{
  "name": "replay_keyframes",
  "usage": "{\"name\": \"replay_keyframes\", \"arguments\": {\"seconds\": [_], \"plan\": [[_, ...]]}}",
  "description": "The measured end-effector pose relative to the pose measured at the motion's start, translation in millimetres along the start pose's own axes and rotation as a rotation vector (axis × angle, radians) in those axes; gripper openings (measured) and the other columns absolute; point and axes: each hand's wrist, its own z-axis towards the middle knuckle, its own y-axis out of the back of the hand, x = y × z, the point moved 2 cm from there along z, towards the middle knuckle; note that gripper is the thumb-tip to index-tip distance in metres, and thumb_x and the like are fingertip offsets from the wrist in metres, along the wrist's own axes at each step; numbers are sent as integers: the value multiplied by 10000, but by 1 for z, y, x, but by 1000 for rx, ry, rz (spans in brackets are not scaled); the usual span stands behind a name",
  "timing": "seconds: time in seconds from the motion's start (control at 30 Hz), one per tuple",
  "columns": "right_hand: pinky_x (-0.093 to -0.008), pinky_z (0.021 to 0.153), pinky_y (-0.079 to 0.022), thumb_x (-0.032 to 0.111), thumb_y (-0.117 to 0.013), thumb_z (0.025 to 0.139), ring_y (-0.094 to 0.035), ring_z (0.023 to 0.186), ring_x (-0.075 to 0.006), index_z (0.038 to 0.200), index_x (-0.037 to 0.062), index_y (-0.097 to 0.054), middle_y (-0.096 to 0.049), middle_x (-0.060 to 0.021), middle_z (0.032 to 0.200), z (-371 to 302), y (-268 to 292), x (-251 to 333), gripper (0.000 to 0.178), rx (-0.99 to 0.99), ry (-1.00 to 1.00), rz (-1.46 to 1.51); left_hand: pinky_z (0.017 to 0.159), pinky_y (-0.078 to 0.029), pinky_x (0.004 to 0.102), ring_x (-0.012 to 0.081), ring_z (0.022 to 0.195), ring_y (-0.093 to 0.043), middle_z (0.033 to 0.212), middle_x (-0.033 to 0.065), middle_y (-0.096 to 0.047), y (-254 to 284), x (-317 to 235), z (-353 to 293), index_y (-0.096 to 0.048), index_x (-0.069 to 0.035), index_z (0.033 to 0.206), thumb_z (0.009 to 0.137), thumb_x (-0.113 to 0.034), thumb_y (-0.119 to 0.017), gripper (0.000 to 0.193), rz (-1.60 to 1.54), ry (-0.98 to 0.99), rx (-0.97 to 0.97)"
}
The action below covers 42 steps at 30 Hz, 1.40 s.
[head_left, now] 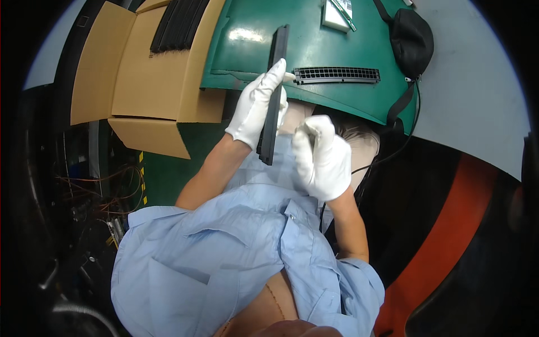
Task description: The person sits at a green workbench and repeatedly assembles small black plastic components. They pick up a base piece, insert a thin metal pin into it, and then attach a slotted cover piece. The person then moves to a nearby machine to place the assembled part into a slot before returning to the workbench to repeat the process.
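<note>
In my white-gloved left hand is a long, narrow black plastic strip. The strip stands nearly upright in the picture, reaching from over the green table down in front of my blue shirt. My right hand, also gloved in white, is apart from the strip, to its right. Its fingers are curled together, and whatever they may hold is hidden. Just beyond my hands, a black slotted vent grille lies along the near part of the green table.
At the left stands an open cardboard box with several black strips in it. A white block-shaped object with a green pen sits at the far side. On the right are a black pouch and a dark cable.
</note>
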Motion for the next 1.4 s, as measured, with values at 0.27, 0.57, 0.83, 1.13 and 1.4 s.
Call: {"name": "replay_keyframes", "arguments": {"seconds": [0.27, 0.57, 0.83, 1.13, 1.4], "plan": [[-333, 523, -457, 45, -733, 731, -591, 586, -220, 972, 90, -655, -668, -51, 854, 7, 3, -6, 257, 115, 406, -321, 345, -328, 235, 79, 368, -405, 536, -30, -414, -3, 8, 3, -587, -17, 1011, 1006, -509, -573, 492, 11, 77, 21], [-294, 493, -398, 175, -685, 785, -511, 581, -137, 950, 122, -622, -548, 17, 775, -28, -10, 6, 185, 101, 507, -327, 319, -311, 254, 90, 341, -387, 517, -24, -401, 0, 13, 9, -559, -42, 957, 1003, -499, -583, 460, 0, 82, -35], [-315, 508, -427, 80, -770, 679, -582, 578, -197, 970, 86, -638, -651, -28, 824, -22, -2, 3, 319, 141, 363, -251, 317, -298, 259, 106, 331, -351, 493, -11, -369, -3, 14, -3, -524, -97, 829, 1029, -617, -415, 567, -59, 164, -26], [-323, 516, -440, 22, -717, 629, -590, 593, -202, 958, 76, -650, -646, -39, 820, -14, 2, -5, 340, 3, 317, -270, 376, -303, 245, 86, 402, -382, 534, -29, -417, 6, 42, -32, -496, -131, 754, 1071, -569, -330, 565, 4, 191, 68], [-332, 528, -465, -21, -709, 652, -597, 598, -232, 907, 65, -670, -608, -57, 736, 1, 22, -9, 273, -21, 218, -309, 365, -308, 256, 108, 375, -392, 525, -15, -423, 7, 43, -71, -519, -135, 808, 1086, -544, -270, 554, 143, 247, 136]]}}
